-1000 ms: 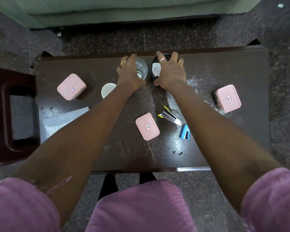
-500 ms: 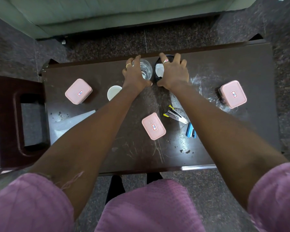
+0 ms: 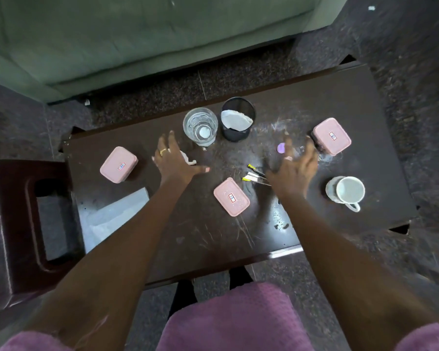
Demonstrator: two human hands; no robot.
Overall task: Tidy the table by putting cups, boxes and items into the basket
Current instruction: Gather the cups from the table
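A: Where do the things stand on the tabletop [image 3: 238, 236]?

B: At the far edge, in the middle, stands a clear glass [image 3: 200, 126], and just beside it on the right the black mesh basket [image 3: 237, 119], with a white paper inside. One pink box [image 3: 119, 164] lies near the left edge, a second pink box [image 3: 231, 196] in the middle, a third pink box [image 3: 332, 136] toward the far right corner. A white mug [image 3: 346, 191] stands near the right edge.

A: Is there open room?

B: Yes. The near edge is bare in the middle and on the right. A white sheet [image 3: 112, 217] covers the near left corner. Between the middle box and the mug the surface is free too.

A: And the hands?

B: The left hand [image 3: 175, 162] is open, fingers spread, and holds nothing; it hangs over something white and crumpled [image 3: 189, 159], near the glass. I cannot tell if it touches it. The right hand [image 3: 293, 168] is also open and empty, blurred, with fingers spread toward the far right box. A yellow and black stapler [image 3: 254, 176] lies partly under its wrist, and a small purple round thing [image 3: 281, 148] lies by its fingertips.
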